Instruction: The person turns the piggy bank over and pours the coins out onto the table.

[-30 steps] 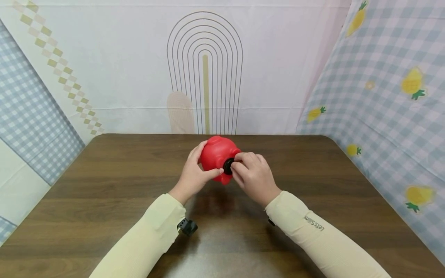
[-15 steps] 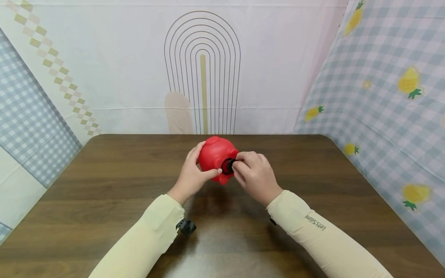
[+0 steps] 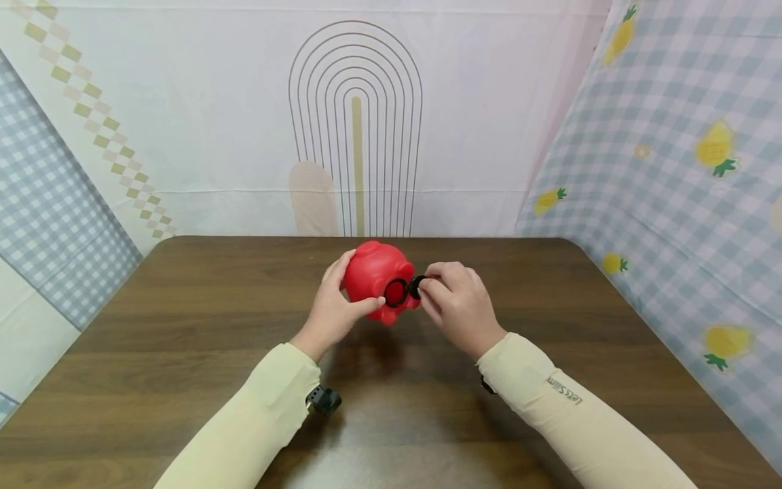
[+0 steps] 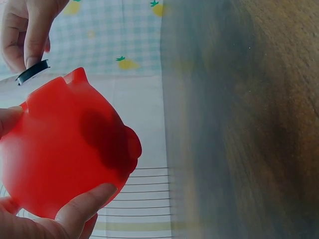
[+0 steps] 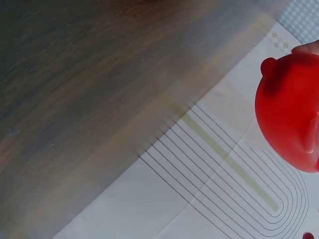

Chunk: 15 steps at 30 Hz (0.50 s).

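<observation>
A round red piggy bank [image 3: 373, 268] with stubby feet is held above the table. My left hand [image 3: 330, 305] grips its left side, the thumb lying by a black-rimmed hole [image 3: 387, 301] in its underside. Through that hole the red inside shows. Just right of the hole, my right hand [image 3: 461, 305] pinches a black round plug [image 3: 417, 286] between thumb and fingers. In the left wrist view the plug [image 4: 33, 71] is tilted and apart from the piggy bank [image 4: 75, 149]. The right wrist view catches part of the piggy bank [image 5: 289, 114]; the plug is out of sight there.
A brown wooden table [image 3: 201, 367] lies under both hands. Behind it hangs a white cloth [image 3: 226, 122] with arch lines. Checked cloth [image 3: 660, 176] with pineapples borders the right side. A small black camera [image 3: 324, 401] is strapped at the left wrist.
The plug has come out of the hole and moved right with my right hand, baring the opening. My left hand and the piggy bank have shifted slightly left.
</observation>
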Each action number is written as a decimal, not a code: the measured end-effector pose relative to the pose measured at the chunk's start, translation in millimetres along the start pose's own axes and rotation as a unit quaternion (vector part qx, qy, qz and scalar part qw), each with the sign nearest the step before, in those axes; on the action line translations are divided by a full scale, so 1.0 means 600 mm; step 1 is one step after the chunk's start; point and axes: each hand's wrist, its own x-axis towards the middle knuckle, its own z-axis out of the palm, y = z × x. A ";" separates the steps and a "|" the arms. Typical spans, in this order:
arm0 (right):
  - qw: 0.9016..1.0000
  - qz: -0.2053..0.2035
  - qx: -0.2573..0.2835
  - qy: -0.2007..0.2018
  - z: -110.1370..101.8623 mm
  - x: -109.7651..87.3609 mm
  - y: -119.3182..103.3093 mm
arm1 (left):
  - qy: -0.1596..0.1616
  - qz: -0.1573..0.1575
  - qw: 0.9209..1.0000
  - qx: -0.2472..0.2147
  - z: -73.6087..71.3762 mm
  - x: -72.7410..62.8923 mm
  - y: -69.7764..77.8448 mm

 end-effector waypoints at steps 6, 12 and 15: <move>1.000 0.006 -0.001 -0.013 0.002 -0.006 0.009 | 0.002 -0.002 1.000 0.004 -0.002 0.001 -0.003; 1.000 0.014 -0.003 -0.014 0.002 -0.015 0.021 | 0.002 -0.011 1.000 0.000 -0.006 0.001 -0.004; 1.000 0.017 -0.006 -0.013 0.002 -0.018 0.025 | 0.001 -0.012 1.000 -0.001 -0.007 0.003 -0.005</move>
